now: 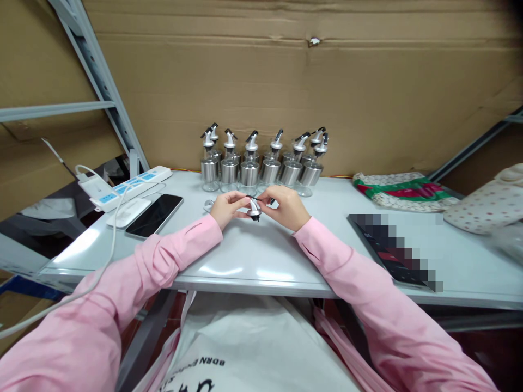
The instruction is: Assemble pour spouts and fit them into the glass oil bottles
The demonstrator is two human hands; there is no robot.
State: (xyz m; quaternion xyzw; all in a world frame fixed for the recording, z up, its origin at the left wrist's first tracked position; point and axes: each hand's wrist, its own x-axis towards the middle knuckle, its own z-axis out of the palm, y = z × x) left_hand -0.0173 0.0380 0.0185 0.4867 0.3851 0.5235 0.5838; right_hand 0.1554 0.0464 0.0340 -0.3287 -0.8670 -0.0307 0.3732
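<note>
Both hands meet over the table (261, 256) on a silver and black pourer spout (254, 209), its black plug end pointing down. Thumb and fingers of my left hand (229, 208) are closed on its left side. My right hand (286, 207) pinches the black part at its top from the right. Just behind the hands stand several glass oil bottles (249, 174) with steel sleeves, each topped by a similar spout. A small shiny piece (208, 205) lies beside my left hand, partly hidden by it; I cannot make out what it is.
At the left are a white power strip (139, 188), a charger with a white cable, and a black phone (155, 215). To the right lie a dark, partly pixelated flat item (384, 250), a green and red cloth (404, 190) and a dotted white bag (482, 204). Cardboard (245, 71) walls the back.
</note>
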